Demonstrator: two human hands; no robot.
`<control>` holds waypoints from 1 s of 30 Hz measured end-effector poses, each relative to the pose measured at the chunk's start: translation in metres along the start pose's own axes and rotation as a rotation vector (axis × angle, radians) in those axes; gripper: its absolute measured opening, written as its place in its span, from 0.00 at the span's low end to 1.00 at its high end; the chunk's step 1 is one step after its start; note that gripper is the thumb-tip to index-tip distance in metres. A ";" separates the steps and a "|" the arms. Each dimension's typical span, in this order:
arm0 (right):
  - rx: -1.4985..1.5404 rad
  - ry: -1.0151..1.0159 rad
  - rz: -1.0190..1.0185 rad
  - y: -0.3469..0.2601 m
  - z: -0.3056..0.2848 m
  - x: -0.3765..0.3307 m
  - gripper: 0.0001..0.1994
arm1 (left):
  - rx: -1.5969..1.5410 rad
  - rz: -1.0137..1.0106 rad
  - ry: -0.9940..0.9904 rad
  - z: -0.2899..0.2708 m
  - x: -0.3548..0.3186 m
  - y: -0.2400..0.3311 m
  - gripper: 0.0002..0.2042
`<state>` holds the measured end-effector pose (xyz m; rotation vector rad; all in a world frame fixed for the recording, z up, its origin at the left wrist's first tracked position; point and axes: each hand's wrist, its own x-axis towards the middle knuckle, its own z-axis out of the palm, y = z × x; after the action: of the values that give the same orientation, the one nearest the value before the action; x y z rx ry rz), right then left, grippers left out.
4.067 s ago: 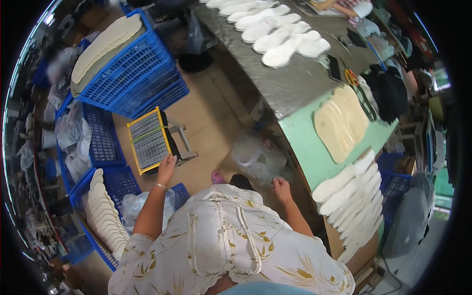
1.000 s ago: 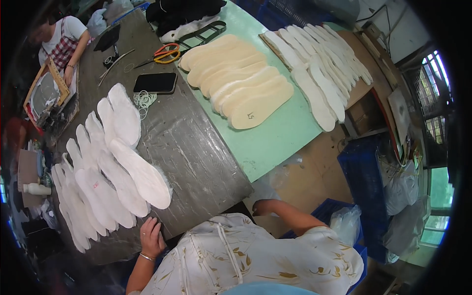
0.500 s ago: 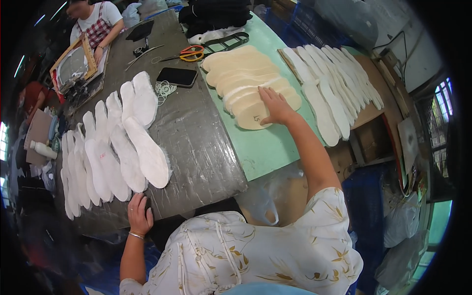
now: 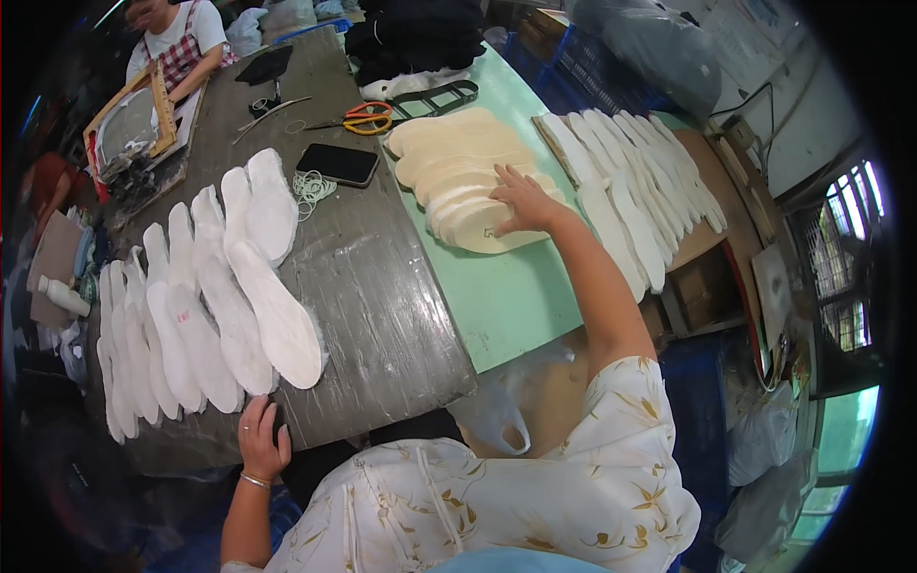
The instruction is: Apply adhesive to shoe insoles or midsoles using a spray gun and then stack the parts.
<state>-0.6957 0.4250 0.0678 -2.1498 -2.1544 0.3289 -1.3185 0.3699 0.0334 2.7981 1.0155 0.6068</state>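
My right hand (image 4: 525, 201) lies with fingers spread on the near right part of an overlapping row of cream insoles (image 4: 458, 143). The nearest insole bears a small dark mark. Beneath the row is a pale green board (image 4: 521, 296). My left hand (image 4: 263, 439) rests at the near edge of the dark grey table (image 4: 382, 325), fingers apart and holding nothing that I can see. Just beyond its fingertips lie white fleecy insoles (image 4: 277, 315), spread in two overlapping rows. More white insoles (image 4: 640, 201) overlap on the right, past my right forearm.
A black phone (image 4: 339, 164), a loop of pale cord (image 4: 312, 191) and orange-handled scissors (image 4: 368, 118) lie in the middle. Dark folded cloth (image 4: 415, 38) is piled at the back. A co-worker (image 4: 186, 48) with a wooden frame (image 4: 129, 119) is at far left.
My right hand has shifted slightly away from me, and the nearest cream insoles sit a little farther from the board's near edge. The view has tilted slightly. My left hand stays at the table edge.
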 end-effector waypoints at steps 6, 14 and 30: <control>0.095 0.104 0.011 0.004 0.003 0.016 0.50 | -0.031 -0.022 0.081 0.004 0.001 0.004 0.18; 0.104 0.100 -0.258 -0.025 0.004 -0.025 0.33 | -0.485 0.228 -0.054 0.052 0.267 0.142 0.45; 0.268 -0.005 -0.051 0.009 -0.002 0.069 0.25 | -0.259 0.229 -0.162 0.146 0.388 0.142 0.32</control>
<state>-0.6877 0.4939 0.0612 -1.9469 -2.0299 0.5827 -0.9049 0.5119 0.0612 2.6953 0.5481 0.4841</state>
